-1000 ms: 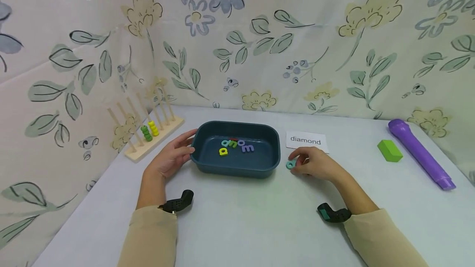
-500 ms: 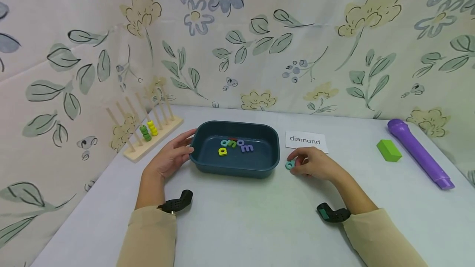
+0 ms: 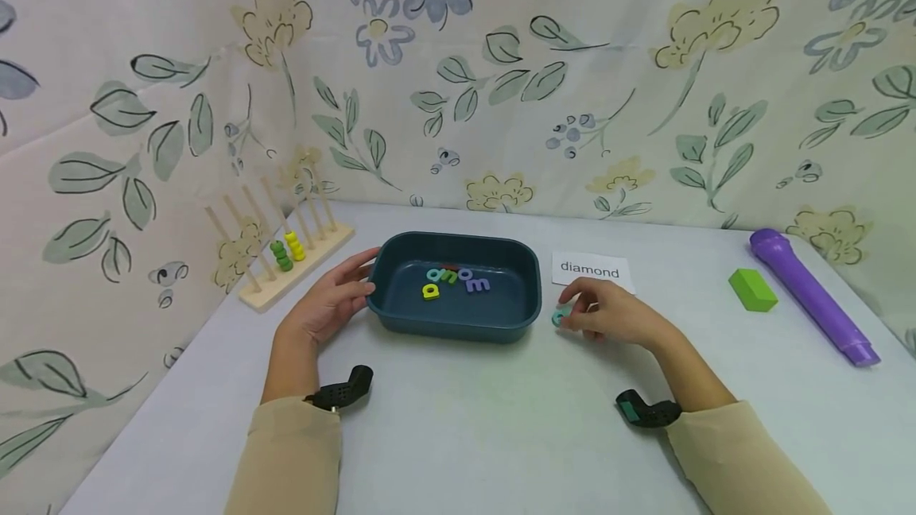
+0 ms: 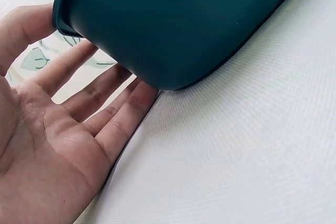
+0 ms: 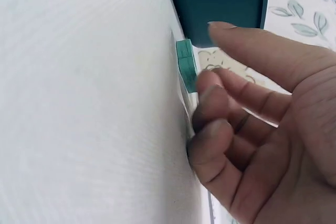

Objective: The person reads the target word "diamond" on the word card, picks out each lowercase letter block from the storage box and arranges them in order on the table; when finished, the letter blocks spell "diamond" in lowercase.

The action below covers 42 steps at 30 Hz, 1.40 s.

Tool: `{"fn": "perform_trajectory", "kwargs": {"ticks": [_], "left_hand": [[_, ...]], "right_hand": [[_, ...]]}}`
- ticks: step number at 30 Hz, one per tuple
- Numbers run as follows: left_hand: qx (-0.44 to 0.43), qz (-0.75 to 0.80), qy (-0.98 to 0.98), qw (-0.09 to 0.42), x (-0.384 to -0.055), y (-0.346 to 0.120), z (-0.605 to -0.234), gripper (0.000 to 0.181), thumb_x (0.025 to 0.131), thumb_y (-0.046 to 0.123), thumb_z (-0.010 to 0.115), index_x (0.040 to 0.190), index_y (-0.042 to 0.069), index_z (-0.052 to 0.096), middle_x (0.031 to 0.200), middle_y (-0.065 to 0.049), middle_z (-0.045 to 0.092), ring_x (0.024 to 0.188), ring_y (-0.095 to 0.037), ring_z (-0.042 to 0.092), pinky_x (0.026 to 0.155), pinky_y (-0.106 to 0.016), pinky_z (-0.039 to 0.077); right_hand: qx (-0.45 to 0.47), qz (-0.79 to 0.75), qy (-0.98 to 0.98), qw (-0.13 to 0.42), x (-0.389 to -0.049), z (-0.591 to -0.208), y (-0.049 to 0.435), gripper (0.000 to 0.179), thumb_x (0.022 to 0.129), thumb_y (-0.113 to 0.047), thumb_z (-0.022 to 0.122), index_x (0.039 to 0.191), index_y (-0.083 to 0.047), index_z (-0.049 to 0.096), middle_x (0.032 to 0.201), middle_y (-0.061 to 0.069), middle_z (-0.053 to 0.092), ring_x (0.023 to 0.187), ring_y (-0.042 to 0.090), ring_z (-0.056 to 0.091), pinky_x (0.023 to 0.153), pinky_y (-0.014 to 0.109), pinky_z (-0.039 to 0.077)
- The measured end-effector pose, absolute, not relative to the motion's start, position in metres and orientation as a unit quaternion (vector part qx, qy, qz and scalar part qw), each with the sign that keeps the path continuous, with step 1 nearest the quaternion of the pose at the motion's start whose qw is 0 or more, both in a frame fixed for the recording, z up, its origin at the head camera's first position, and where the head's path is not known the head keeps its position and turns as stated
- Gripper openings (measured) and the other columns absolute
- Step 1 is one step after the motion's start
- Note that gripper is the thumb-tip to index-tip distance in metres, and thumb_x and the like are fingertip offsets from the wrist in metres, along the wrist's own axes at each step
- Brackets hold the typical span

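Note:
A dark teal tray (image 3: 458, 329) sits mid-table with several coloured letters inside, among them a yellow letter (image 3: 430, 292) and a purple m (image 3: 477, 286). My left hand (image 3: 331, 298) touches the tray's left side, fingers fairly straight along the outer wall and thumb at the rim (image 4: 63, 19). To the tray's right, a small teal letter (image 3: 559, 315) lies on the table. Over it is my right hand (image 3: 611, 312), fingers loosely bent. The right wrist view shows the thumb apart from the letter (image 5: 186, 64), with a fingertip close beside it.
A white card (image 3: 590, 269) printed "diamond" lies behind the right hand. A wooden peg rack (image 3: 296, 265) with green and yellow beads stands at the left. Toward the right edge are a green block (image 3: 752, 290) and a purple toy microphone (image 3: 813, 298). A floral cloth (image 3: 458, 102) hangs behind.
The right hand's fingers were around the teal letter earlier; now the thumb has come away and the hand has shifted slightly. The left hand and tray stay put.

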<state>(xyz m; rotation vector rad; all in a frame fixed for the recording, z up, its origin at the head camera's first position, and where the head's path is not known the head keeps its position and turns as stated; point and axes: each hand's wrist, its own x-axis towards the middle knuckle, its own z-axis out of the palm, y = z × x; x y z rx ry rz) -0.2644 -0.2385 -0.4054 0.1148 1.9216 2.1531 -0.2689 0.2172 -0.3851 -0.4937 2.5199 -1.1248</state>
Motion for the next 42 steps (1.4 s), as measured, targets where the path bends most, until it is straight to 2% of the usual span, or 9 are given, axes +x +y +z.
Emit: {"fn": "perform_trajectory", "kwargs": {"ticks": [8,16,19,26,29,36,42], "left_hand": [[0.038,0.739,0.660,0.127,-0.266,-0.239,-0.407,0.068,0.098,0.007,0.063,0.161,0.019,0.038,0.169,-0.010,0.026,0.139,-0.022,0.047,0.100,-0.020,0.052],[0.040,0.736,0.664,0.124,-0.265,-0.241,-0.406,0.069,0.098,0.007,0.063,0.161,0.018,0.037,0.169,-0.011,0.026,0.135,-0.019,0.051,0.099,-0.020,0.053],[0.039,0.736,0.665,0.124,-0.265,-0.241,-0.406,0.069,0.098,0.007,0.063,0.161,0.018,0.037,0.169,-0.011,0.026,0.137,-0.020,0.049,0.099,-0.020,0.052],[0.031,0.739,0.661,0.123,-0.264,-0.239,-0.406,0.069,0.097,0.006,0.063,0.160,0.018,0.039,0.168,-0.010,0.028,0.141,-0.025,0.045,0.099,-0.020,0.052],[0.033,0.740,0.660,0.124,-0.265,-0.239,-0.406,0.070,0.096,0.006,0.064,0.160,0.018,0.039,0.168,-0.010,0.028,0.143,-0.027,0.043,0.099,-0.020,0.052],[0.041,0.737,0.663,0.123,-0.265,-0.240,-0.405,0.069,0.097,0.006,0.063,0.160,0.017,0.038,0.169,-0.013,0.027,0.142,-0.027,0.045,0.099,-0.020,0.052],[0.038,0.737,0.663,0.124,-0.265,-0.241,-0.406,0.069,0.097,0.006,0.063,0.160,0.018,0.039,0.167,-0.012,0.029,0.141,-0.028,0.045,0.099,-0.020,0.052]], "right_hand": [[-0.182,-0.412,0.883,0.132,-0.273,-0.359,0.217,0.029,0.097,-0.029,0.073,0.110,-0.007,0.060,0.079,0.009,0.054,0.061,0.019,0.050,0.056,0.029,0.043],[-0.231,-0.395,0.882,0.113,-0.285,-0.318,0.203,0.021,0.099,-0.029,0.070,0.105,-0.010,0.065,0.083,0.009,0.059,0.070,0.030,0.058,0.061,0.033,0.050],[-0.255,-0.387,0.878,0.120,-0.289,-0.305,0.194,0.019,0.099,-0.027,0.070,0.105,-0.010,0.066,0.087,0.009,0.062,0.076,0.034,0.061,0.063,0.034,0.054],[-0.283,-0.390,0.863,0.153,-0.299,-0.289,0.173,0.019,0.099,-0.025,0.069,0.109,-0.008,0.066,0.096,0.015,0.066,0.083,0.030,0.064,0.074,0.042,0.059],[-0.287,-0.386,0.862,0.158,-0.305,-0.285,0.166,0.021,0.099,-0.025,0.068,0.112,-0.008,0.067,0.103,0.017,0.068,0.087,0.029,0.065,0.077,0.042,0.059],[-0.298,-0.391,0.852,0.182,-0.321,-0.277,0.147,0.027,0.099,-0.026,0.067,0.122,-0.010,0.067,0.110,0.014,0.070,0.098,0.038,0.066,0.083,0.041,0.060],[-0.305,-0.392,0.843,0.208,-0.335,-0.274,0.127,0.034,0.097,-0.029,0.070,0.126,-0.012,0.067,0.119,0.014,0.068,0.101,0.033,0.066,0.086,0.040,0.060]]}}
